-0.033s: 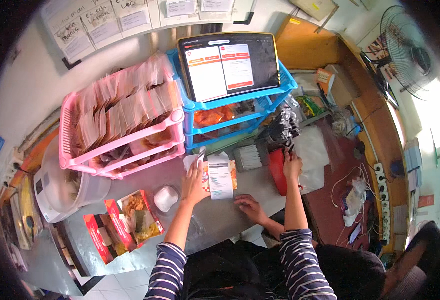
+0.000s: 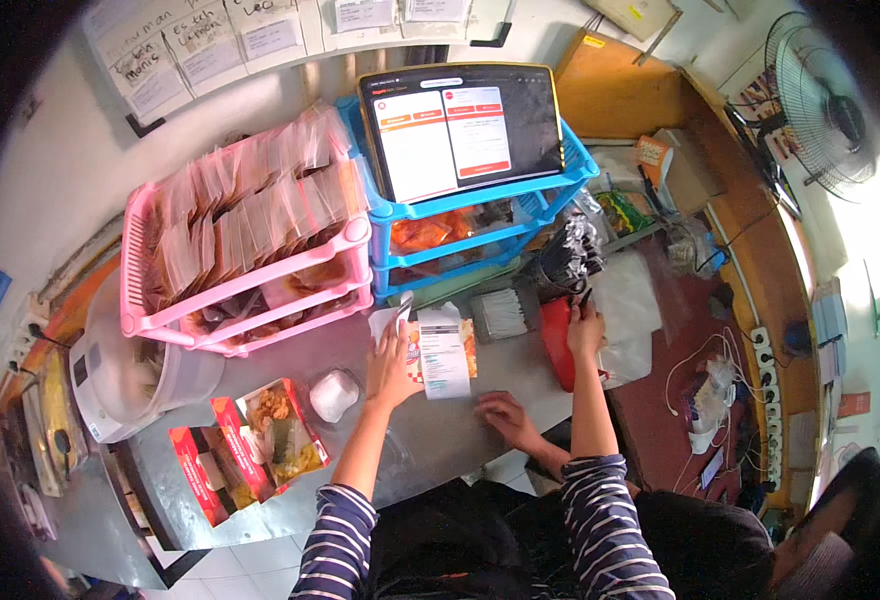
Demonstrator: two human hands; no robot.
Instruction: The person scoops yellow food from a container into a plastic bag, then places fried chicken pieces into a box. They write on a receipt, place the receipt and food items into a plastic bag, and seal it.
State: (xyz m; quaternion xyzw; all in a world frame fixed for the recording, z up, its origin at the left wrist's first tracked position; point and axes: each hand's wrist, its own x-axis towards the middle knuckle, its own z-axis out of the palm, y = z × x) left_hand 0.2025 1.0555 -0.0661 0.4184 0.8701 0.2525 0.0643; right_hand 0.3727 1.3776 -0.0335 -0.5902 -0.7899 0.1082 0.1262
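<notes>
The left hand reaches to the middle of the frame, its fingers stretched close together along the left side of a printed paper slip. The slip lies over a white, red and orange printed packet on the grey table. At those fingertips a white curled scrap stands up; whether they pinch it or merely touch it, I cannot tell.

Right of the middle, the right hand is at the upper right edge of a red object, fingers bent and drawn in rather than spread. The view is poor here: something small and dark shows at the fingertips, and I cannot tell whether it is gripped. A bundle of black plastic stands just above.

The step in hand looks two-sided: the left hand steadying the slip and packet, the right hand busy at the red object. As a judgement, the next move calls for a sure pinch at the right fingertips and light left pressure, so the slip stays flat.

Another person's hand rests below and right of the slip, fingers loosely curled, so the space between the two working hands is shared.
</notes>
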